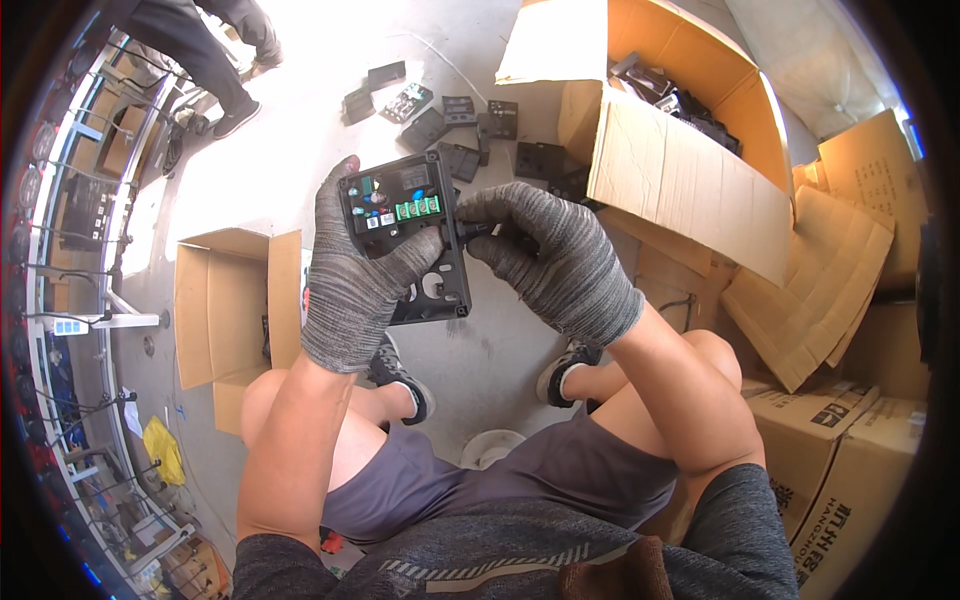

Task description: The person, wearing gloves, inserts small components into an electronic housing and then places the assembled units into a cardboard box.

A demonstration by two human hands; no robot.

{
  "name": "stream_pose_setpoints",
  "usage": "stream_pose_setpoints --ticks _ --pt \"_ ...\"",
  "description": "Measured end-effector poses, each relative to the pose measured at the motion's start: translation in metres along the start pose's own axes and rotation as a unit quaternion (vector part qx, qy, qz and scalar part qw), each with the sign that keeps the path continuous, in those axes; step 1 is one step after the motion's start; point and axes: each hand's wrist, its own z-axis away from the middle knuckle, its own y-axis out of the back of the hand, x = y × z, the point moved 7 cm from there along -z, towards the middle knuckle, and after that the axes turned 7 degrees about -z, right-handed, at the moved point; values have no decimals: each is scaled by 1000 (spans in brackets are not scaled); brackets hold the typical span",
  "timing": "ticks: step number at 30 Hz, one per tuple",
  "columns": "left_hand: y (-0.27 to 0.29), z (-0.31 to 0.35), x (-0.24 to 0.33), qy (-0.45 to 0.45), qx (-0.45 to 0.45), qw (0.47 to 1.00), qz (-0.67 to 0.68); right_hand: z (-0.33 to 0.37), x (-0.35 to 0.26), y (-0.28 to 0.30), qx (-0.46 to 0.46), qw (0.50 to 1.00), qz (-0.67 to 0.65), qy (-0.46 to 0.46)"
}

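My left hand (345, 285), in a grey knit glove, grips an open black plastic housing (453, 285) from its left side, with the thumb laid across the inside. Within its upper half sits a circuit board (385, 190) bearing a green terminal block (417, 208) and small blue and white parts. On the housing's right edge, my gloved right hand (565, 260) pinches a small black fitting (477, 231) between thumb and fingers. The fingers partly hide this fitting, so I cannot tell its exact kind or whether it is seated in the wall.
Several black housings (425, 128) lie on the floor ahead. An open carton (690, 170) with black parts stands at far right, near flattened cardboard (810, 280) and closed cartons (812, 415). At left are a smaller open box (222, 310), a metal rack (120, 320) and another person's legs (190, 50).
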Motion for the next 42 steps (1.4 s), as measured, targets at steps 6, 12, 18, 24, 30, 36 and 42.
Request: stream_pose_setpoints --ticks 6,12,18,24,30,36,42 --pt "-3 3 11 5 -17 1000 8 -2 -1 0 -57 996 74 -2" --pt "-8 7 5 -32 -41 998 28 7 17 -8 -65 979 -56 -187" --pt "-4 4 9 4 -24 999 31 5 0 -3 -14 996 -58 -72" --pt "-4 4 8 -10 -32 999 11 6 1 -1 -37 998 -24 -47" --pt "-4 3 7 0 -24 999 38 7 1 -2 -38 995 -19 -87" --pt "-8 7 12 10 -47 998 41 7 -4 -2 -16 999 40 3" --pt "-8 7 11 13 -56 997 47 6 -5 -9 -97 989 111 24"
